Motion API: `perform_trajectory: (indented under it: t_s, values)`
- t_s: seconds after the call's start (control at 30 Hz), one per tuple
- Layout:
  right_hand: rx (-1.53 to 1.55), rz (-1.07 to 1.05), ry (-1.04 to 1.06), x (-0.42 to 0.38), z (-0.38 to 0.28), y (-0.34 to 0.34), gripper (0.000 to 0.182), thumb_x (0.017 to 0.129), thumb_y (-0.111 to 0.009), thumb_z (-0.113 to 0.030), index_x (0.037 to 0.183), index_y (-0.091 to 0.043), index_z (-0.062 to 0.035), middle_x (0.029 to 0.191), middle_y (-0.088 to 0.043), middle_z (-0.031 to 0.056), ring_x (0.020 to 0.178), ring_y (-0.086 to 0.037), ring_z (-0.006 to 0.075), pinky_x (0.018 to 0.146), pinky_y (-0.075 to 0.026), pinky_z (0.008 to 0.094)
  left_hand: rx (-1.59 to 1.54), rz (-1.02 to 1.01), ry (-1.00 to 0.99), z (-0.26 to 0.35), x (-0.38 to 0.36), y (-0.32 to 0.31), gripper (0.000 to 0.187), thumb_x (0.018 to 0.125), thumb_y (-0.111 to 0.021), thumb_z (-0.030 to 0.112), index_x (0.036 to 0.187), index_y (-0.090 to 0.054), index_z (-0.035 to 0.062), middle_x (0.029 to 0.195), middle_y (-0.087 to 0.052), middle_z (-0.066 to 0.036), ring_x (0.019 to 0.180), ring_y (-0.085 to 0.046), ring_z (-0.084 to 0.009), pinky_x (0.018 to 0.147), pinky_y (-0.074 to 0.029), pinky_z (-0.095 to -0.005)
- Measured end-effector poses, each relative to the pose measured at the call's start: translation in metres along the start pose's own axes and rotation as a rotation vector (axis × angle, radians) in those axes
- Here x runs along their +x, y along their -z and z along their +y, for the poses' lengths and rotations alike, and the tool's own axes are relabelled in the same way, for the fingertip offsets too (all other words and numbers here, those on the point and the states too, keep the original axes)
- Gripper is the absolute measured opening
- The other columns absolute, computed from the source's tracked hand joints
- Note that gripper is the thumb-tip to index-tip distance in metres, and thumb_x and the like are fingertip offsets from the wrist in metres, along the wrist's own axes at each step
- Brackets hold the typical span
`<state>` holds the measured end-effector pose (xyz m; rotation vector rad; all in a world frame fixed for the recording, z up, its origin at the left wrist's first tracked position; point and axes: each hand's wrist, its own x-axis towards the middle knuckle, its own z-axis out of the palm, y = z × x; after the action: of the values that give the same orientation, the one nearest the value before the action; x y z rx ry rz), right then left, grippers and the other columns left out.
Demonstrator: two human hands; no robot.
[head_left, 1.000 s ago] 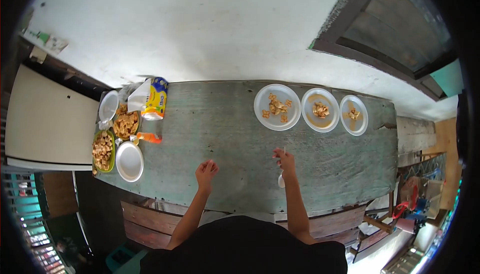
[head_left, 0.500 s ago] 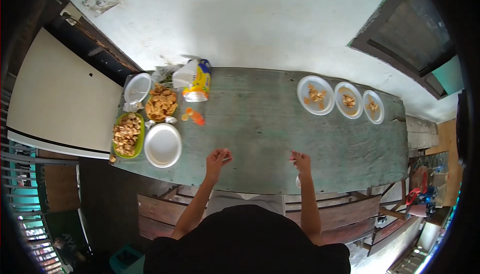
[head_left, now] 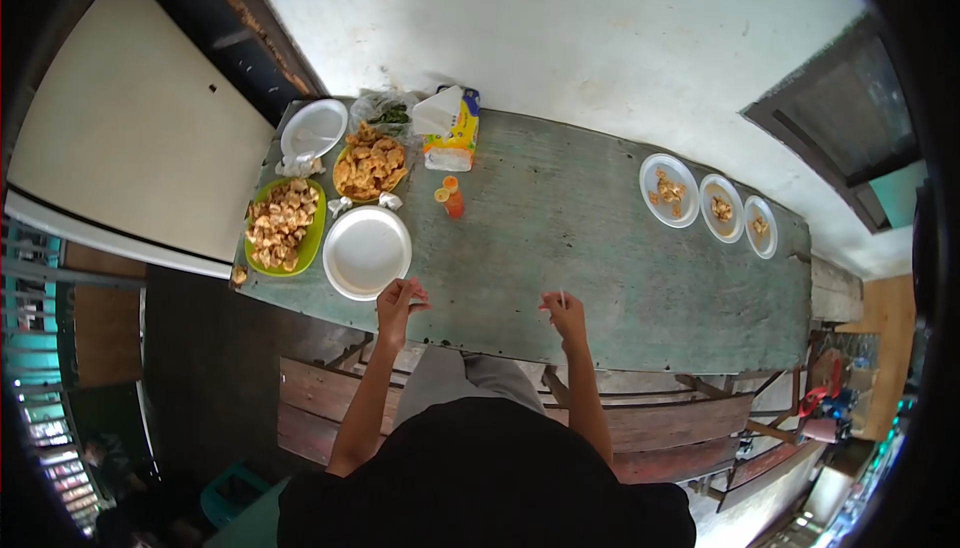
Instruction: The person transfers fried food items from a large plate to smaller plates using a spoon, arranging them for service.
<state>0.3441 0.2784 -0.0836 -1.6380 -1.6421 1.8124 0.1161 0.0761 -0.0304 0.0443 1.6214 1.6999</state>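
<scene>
My left hand [head_left: 399,306] is just off the lower right rim of an empty white plate [head_left: 367,253], its fingers loosely curled and slightly apart, with nothing visible in them. To the right, over the table's front edge area, my right hand [head_left: 564,316] is closed on a thin white utensil [head_left: 562,299], mostly hidden by the fingers. Beyond the plate are a green dish of fried pieces [head_left: 284,228] and a yellow dish of fried food [head_left: 370,168]. Two small orange-red bottles [head_left: 451,198] stand right of the plate.
On the green table [head_left: 520,208], a tissue pack [head_left: 453,133], a bag of greens [head_left: 385,111] and a stack of white plates [head_left: 314,129] lie at the back left. Three plates with food portions, the nearest one largest [head_left: 668,191], line the back right. A bench [head_left: 670,423] runs along the front.
The view has shifted left. Both hands have moved left over the table, and my left hand is now close to the empty plate. The utensil remains in my right hand.
</scene>
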Motion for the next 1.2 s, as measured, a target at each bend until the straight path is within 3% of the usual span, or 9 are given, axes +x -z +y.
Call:
perform_trajectory:
  t_s: [0.23, 0.3, 0.47, 0.53, 0.63, 0.77, 0.83, 1.0, 1.2]
  values:
    - [-0.18, 0.037, 0.137, 0.025, -0.008, 0.011, 0.023, 0.081, -0.062, -0.024, 0.083, -0.065, -0.0017, 0.065, -0.063, 0.0047, 0.047, -0.046, 0.0071, 0.044, -0.035, 0.0226, -0.028, 0.282, 0.015, 0.0, -0.019, 0.032, 0.018, 0.088, -0.058, 0.022, 0.084, -0.058, 0.0049, 0.075, -0.059, -0.003, 0.069, -0.057, -0.0105, 0.058, -0.052, -0.026]
    - [-0.165, 0.037, 0.084, 0.018, -0.02, 0.006, 0.026, 0.079, -0.062, -0.027, 0.081, -0.066, -0.0018, 0.067, -0.065, 0.005, 0.063, -0.06, 0.0129, 0.059, -0.043, 0.0256, 0.0, 0.389, 0.012, -0.001, -0.02, 0.059, 0.018, 0.087, -0.059, 0.023, 0.084, -0.058, 0.005, 0.075, -0.059, -0.003, 0.07, -0.057, -0.0101, 0.059, -0.05, -0.0248]
    - [-0.14, 0.01, 0.038, -0.002, -0.024, -0.05, 0.026, 0.079, -0.062, -0.027, 0.082, -0.065, -0.0015, 0.066, -0.065, 0.0054, 0.062, -0.059, 0.0118, 0.059, -0.042, 0.0255, 0.135, 0.587, -0.007, -0.011, 0.016, 0.146, 0.019, 0.085, -0.061, 0.018, 0.091, -0.062, 0.0006, 0.078, -0.063, -0.004, 0.07, -0.059, -0.0114, 0.062, -0.05, -0.0246]
    - [-0.133, 0.009, 0.019, -0.01, -0.018, -0.078, 0.026, 0.079, -0.063, -0.027, 0.082, -0.065, -0.0015, 0.066, -0.064, 0.0055, 0.062, -0.059, 0.0116, 0.059, -0.042, 0.0255, 0.215, 0.553, -0.021, -0.011, 0.039, 0.176, 0.021, 0.083, -0.061, 0.016, 0.097, -0.063, -0.0006, 0.081, -0.064, -0.006, 0.072, -0.061, -0.0135, 0.064, -0.05, -0.0262]
    - [-0.142, -0.007, 0.009, -0.017, -0.013, -0.128, 0.025, 0.078, -0.063, -0.026, 0.082, -0.066, -0.0016, 0.066, -0.064, 0.0055, 0.062, -0.059, 0.0117, 0.059, -0.042, 0.0257, 0.758, 0.349, -0.37, -0.006, 0.073, 0.208, 0.024, 0.078, -0.065, 0.012, 0.099, -0.063, 0.0015, 0.089, -0.065, -0.011, 0.077, -0.063, -0.0177, 0.064, -0.05, -0.028]
    - [-0.162, 0.022, -0.007, -0.016, -0.013, -0.204, 0.027, 0.077, -0.064, -0.028, 0.082, -0.066, -0.0013, 0.067, -0.064, 0.0059, 0.059, -0.056, 0.0123, 0.056, -0.042, 0.0265, 0.791, 0.176, -0.354, 0.021, 0.116, 0.214, 0.025, 0.078, -0.064, 0.013, 0.1, -0.062, 0.001, 0.094, -0.063, -0.013, 0.084, -0.062, -0.024, 0.07, -0.05, -0.0327]
    - [-0.193, 0.045, 0.004, -0.01, -0.013, -0.24, 0.027, 0.077, -0.066, -0.028, 0.08, -0.065, -0.0013, 0.066, -0.063, 0.0052, 0.055, -0.053, 0.0112, 0.053, -0.041, 0.0259, 1.099, 0.078, -0.512, 0.023, 0.142, 0.217, 0.024, 0.077, -0.063, 0.014, 0.097, -0.061, -0.0006, 0.096, -0.06, -0.017, 0.09, -0.058, -0.0314, 0.077, -0.048, -0.0389]
    - [-0.447, 0.158, 0.12, -0.016, -0.058, -0.29, 0.026, 0.076, -0.063, -0.031, 0.09, -0.068, -0.0088, 0.08, -0.066, 0.01, 0.076, -0.063, 0.0249, 0.071, -0.047, 0.0346, 1.309, -0.103, -0.435, 0.048, 0.181, 0.2, 0.023, 0.075, -0.063, 0.015, 0.092, -0.06, -0.0003, 0.091, -0.059, -0.018, 0.089, -0.056, -0.035, 0.077, -0.045, -0.0426]
    - [-0.491, 0.179, 0.101, -0.004, -0.065, -0.292, 0.026, 0.076, -0.062, -0.032, 0.09, -0.069, -0.011, 0.082, -0.066, 0.0094, 0.079, -0.063, 0.0252, 0.072, -0.047, 0.0355, 1.33, -0.112, -0.367, 0.038, 0.205, 0.202, 0.017, 0.071, -0.063, 0.011, 0.085, -0.06, 0.0006, 0.087, -0.06, -0.017, 0.084, -0.056, -0.0339, 0.073, -0.045, -0.0423]
